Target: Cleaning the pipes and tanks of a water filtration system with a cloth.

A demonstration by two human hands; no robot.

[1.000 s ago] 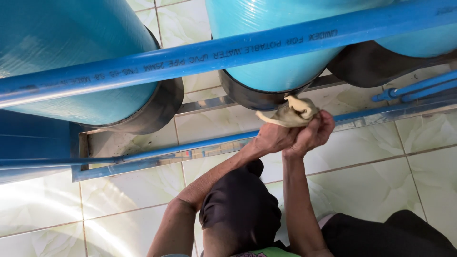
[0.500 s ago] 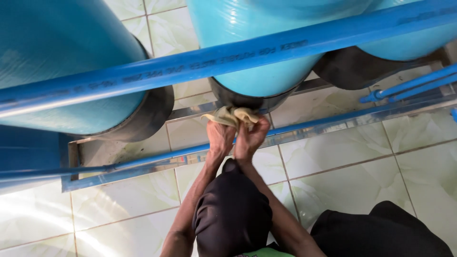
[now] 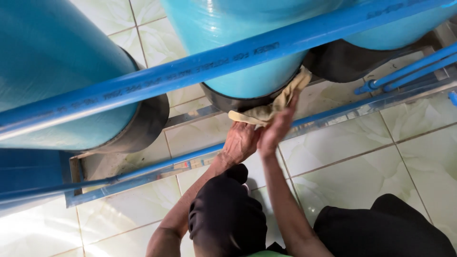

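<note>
A yellowish cloth (image 3: 271, 107) is pressed against the black base of the middle blue tank (image 3: 243, 62). My left hand (image 3: 239, 142) grips the cloth's lower end. My right hand (image 3: 278, 127) lies flat on the cloth, fingers stretched up and to the right along the tank's base. Both forearms reach up from the bottom of the view, past my dark-clothed knee (image 3: 227, 219).
A thick blue pipe (image 3: 190, 71) runs across in front of the tanks. Another blue tank (image 3: 52, 76) stands at the left, a third (image 3: 404, 24) at the right. Thin blue pipes (image 3: 409, 69) and a metal rail (image 3: 157, 171) cross the pale tiled floor (image 3: 371, 157).
Both hands with the cloth moved left from the gap between the tanks onto the middle tank's base. The right hand now spreads the cloth up to the right.
</note>
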